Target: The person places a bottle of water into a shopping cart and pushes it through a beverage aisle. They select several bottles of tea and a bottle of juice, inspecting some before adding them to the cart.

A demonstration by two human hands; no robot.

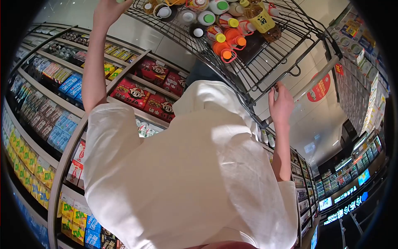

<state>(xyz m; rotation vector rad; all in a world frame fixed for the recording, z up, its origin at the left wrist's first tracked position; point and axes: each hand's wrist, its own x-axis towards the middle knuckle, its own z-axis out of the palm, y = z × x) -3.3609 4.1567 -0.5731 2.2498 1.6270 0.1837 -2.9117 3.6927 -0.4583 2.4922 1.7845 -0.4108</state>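
Note:
At the top, a wire shopping cart (286, 54) holds several bottles, among them a yellow-labelled bottle of amber liquid (261, 20) and orange-capped bottles (235, 37). My right hand (282, 103) is closed over the cart handle (317, 79), its thumb apart from the curled fingers. At the top left, my left hand (108, 11) is beside the cart's far corner with its fingers apart. The frame edge cuts off part of it, and nothing shows in it.
Shelves (66, 106) of boxed drinks line the left side, with red cartons (130, 92) near my body. More shelving (304, 178) runs down the right. A round red floor sticker (318, 88) lies beyond the handle. Stacked goods (352, 79) stand at the far right.

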